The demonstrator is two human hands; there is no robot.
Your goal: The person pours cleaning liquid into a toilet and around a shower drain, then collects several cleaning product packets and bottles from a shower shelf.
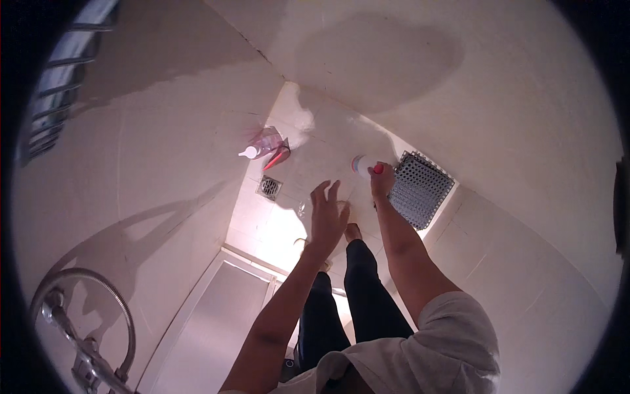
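Note:
My right hand (382, 180) grips a white plastic bottle (362, 166) by its top end, where a red cap (378, 169) shows beside my fingers. The bottle is tilted over the tiled floor, its coloured label end pointing left. Whether liquid comes out cannot be seen. My left hand (328, 212) is held out above the floor with its fingers spread and nothing in it. Just right of the bottle, a stack of grey perforated plastic mats (423, 189) lies against the wall.
A clear bottle of pink liquid with a white nozzle cap (266, 143) and a red-handled brush (276, 158) rest by the left wall. Near them is a square metal floor drain (269, 187). A shower mixer with a metal hose (88, 340) juts from the wall at lower left, beside a door (211, 315).

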